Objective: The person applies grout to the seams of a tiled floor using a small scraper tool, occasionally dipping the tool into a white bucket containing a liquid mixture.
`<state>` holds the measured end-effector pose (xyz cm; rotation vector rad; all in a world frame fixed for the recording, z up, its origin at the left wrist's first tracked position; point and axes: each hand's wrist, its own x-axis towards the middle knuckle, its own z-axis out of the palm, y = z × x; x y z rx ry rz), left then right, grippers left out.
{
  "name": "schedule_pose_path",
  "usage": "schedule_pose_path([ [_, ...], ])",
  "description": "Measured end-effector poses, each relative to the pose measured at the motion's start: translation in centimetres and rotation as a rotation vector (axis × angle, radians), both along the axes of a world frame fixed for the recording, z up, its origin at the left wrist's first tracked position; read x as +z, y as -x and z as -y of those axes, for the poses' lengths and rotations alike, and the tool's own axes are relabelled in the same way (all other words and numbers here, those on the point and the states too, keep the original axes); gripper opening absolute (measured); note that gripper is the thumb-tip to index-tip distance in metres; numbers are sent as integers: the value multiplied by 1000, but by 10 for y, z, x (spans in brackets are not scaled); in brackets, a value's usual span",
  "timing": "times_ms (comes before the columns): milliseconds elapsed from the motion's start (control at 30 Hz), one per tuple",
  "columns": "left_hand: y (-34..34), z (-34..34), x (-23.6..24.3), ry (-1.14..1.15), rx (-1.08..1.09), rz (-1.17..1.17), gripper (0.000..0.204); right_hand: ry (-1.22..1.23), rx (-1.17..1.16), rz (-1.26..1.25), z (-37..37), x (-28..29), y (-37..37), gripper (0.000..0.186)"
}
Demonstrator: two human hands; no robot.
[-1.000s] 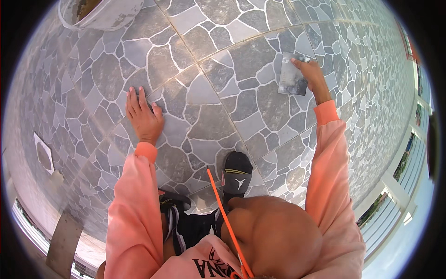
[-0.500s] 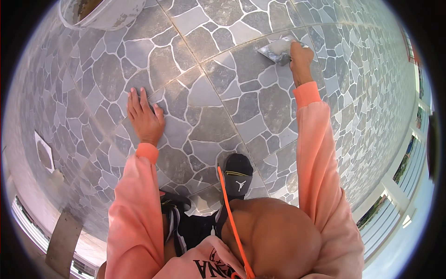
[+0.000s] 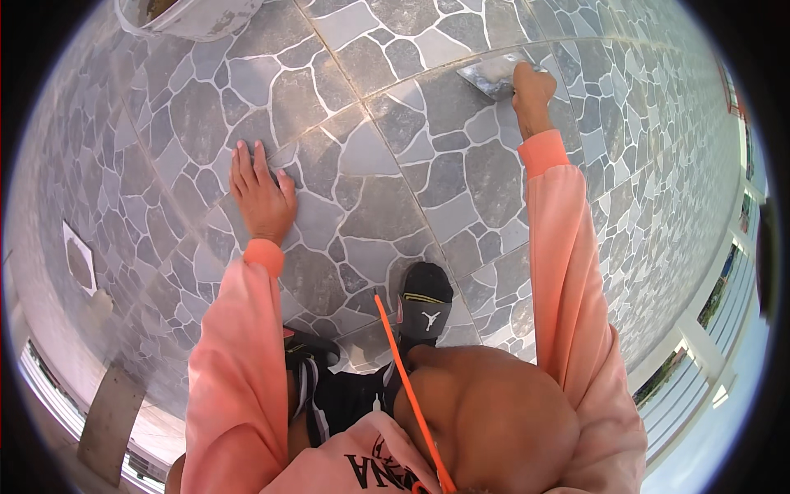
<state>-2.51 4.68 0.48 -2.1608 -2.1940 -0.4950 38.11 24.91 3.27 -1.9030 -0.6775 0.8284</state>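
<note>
My right hand is closed around a trowel at the far right. Its wide metal blade is smeared with grey-white material and lies on or just over the stone-patterned tiles; I cannot tell if it touches. The fingers hide the trowel's handle. To the left, my left hand rests palm down on the tiled floor, fingers stretched forward and thumb apart, holding nothing. Pale lines run between the grey stone shapes, and straight joints cross between the tiles.
A whitish bucket with smeared sides stands at the far left. A white-edged flat piece lies at the left, near a grey board or post. My foot in a dark slide is close in front of me, with an orange strap hanging nearby.
The whole view has shifted slightly. The trowel's blade shows at a somewhat different tilt, with the right hand still around it. My left hand keeps its place on the floor.
</note>
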Motion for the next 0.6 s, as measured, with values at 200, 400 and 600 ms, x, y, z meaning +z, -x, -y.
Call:
schedule_pose_path([
  [200,-6,-1,-4,7,19,15,62,22,-35,142,-8,-22,-11,22],
  [400,2,6,-3,14,5,14,62,116,156,-9,2,5,-3,19],
  [600,-2,1,0,0,7,3,62,-28,-9,27,10,-3,5,16],
])
